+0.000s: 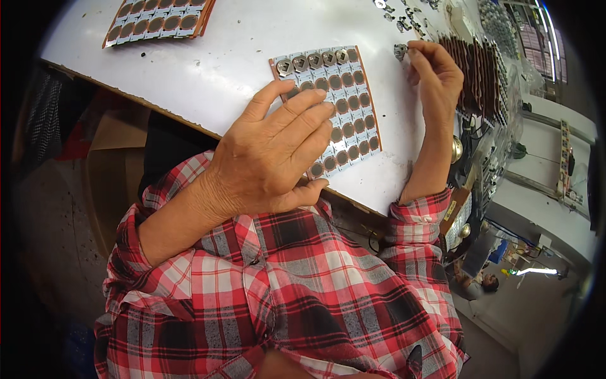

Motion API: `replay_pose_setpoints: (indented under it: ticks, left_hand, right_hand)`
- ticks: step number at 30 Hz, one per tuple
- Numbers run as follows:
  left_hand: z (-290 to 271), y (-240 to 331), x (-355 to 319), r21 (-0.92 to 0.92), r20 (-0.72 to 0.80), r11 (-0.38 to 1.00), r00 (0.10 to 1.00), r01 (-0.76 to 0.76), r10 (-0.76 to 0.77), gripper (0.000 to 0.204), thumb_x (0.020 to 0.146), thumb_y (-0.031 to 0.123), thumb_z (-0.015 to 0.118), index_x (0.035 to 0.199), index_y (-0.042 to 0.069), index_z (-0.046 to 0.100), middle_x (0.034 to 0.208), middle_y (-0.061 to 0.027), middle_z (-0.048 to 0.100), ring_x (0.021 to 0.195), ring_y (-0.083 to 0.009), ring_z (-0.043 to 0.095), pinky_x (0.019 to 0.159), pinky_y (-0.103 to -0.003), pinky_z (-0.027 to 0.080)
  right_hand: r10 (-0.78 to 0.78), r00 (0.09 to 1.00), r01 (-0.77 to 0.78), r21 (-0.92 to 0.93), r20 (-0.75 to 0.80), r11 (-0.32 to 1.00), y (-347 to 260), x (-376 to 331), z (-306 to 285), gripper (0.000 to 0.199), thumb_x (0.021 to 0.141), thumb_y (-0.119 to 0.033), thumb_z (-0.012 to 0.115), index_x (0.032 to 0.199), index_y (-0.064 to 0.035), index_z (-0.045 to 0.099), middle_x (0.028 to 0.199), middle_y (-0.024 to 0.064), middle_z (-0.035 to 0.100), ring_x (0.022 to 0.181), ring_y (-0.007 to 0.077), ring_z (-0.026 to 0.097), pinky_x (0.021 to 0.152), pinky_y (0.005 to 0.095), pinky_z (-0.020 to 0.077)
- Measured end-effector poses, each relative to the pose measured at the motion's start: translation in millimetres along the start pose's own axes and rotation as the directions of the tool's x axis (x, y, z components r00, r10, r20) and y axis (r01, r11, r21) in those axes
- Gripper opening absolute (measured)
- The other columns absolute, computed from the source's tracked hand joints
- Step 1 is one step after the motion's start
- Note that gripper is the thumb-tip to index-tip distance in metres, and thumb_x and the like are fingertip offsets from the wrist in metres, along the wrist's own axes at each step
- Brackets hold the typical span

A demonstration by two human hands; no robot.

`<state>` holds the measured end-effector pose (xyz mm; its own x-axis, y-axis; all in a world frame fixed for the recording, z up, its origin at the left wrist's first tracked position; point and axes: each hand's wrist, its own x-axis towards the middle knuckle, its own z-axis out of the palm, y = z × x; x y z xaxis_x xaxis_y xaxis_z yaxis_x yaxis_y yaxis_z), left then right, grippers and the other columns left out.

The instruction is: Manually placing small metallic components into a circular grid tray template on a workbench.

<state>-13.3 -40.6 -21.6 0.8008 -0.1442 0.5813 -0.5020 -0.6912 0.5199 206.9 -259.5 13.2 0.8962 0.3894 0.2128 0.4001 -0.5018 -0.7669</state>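
My left hand (278,148) lies flat, fingers spread, on a brown-edged sheet (344,88) of round dark cells that rests on the white table (214,69). The top row of the sheet carries several small metal discs (314,61). My right hand (435,72) is raised to the right of the sheet, its fingertips pinching a small metal part (400,50). Both forearms come out of rolled red plaid sleeves.
Another stack of the same sheets (161,19) lies at the far left of the table. Loose metal parts (404,16) are scattered at the far edge. A row of brown sheets standing on edge (480,72) lines the right side. The table's near edge runs diagonally.
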Motion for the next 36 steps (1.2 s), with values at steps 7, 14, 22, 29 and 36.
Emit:
replay_pose_setpoints:
  ticks: [7,14,22,29,36]
  left_hand:
    - [-1,1,-1,0.011,-0.008,1.000,1.000,-0.001,0.001,0.062,0.061,0.034,0.083,0.110,-0.002,0.071,0.121,-0.0161,0.070,0.123,-0.0331,0.065,0.108,-0.056,0.047]
    - [1,0,-2,0.005,0.002,1.000,1.000,0.008,-0.008,0.062,0.062,0.036,0.082,0.109,-0.002,0.072,0.121,-0.0163,0.070,0.123,-0.0330,0.065,0.107,-0.056,0.048]
    - [1,0,-1,0.007,-0.006,1.000,1.000,0.001,-0.001,0.061,0.065,0.039,0.080,0.108,-0.003,0.072,0.120,-0.0167,0.071,0.122,-0.0333,0.066,0.106,-0.055,0.049]
    - [1,0,-1,0.024,-0.003,1.000,1.000,-0.008,0.008,0.060,0.064,0.038,0.081,0.108,-0.002,0.072,0.121,-0.0161,0.071,0.122,-0.0329,0.066,0.107,-0.055,0.048]
    - [1,0,-3,0.024,0.003,1.000,1.000,0.001,-0.001,0.060,0.064,0.038,0.081,0.109,0.000,0.072,0.121,-0.0151,0.071,0.122,-0.0323,0.066,0.108,-0.055,0.048]
  right_hand:
    - [-0.131,0.991,0.132,-0.228,0.019,0.965,-11,-5,4,0.020,0.090,-0.010,0.075,0.109,-0.0047,0.076,0.081,-0.0029,0.068,0.074,0.0041,0.059,0.062,0.0202,0.0449]
    - [0.078,0.996,-0.084,0.164,0.039,0.983,-18,-6,-1,0.009,0.090,-0.003,0.074,0.098,0.0003,0.073,0.082,0.0018,0.070,0.069,0.0069,0.060,0.061,0.0220,0.0462]
    - [0.125,0.946,-0.245,0.403,0.300,0.882,-56,-22,28,0.026,0.094,-0.004,0.073,0.119,0.0024,0.073,0.091,0.0053,0.072,0.073,0.0114,0.067,0.059,0.0222,0.0535]
    - [0.109,0.959,-0.192,0.315,0.263,0.930,-53,-26,41,0.019,0.095,-0.004,0.073,0.113,0.0010,0.075,0.087,0.0030,0.073,0.070,0.0068,0.065,0.053,0.0185,0.0495]
    - [0.013,0.982,-0.050,0.189,0.190,0.981,-49,-28,50,0.016,0.095,-0.004,0.073,0.111,-0.0004,0.076,0.086,0.0001,0.072,0.068,0.0021,0.060,0.050,0.0167,0.0435]
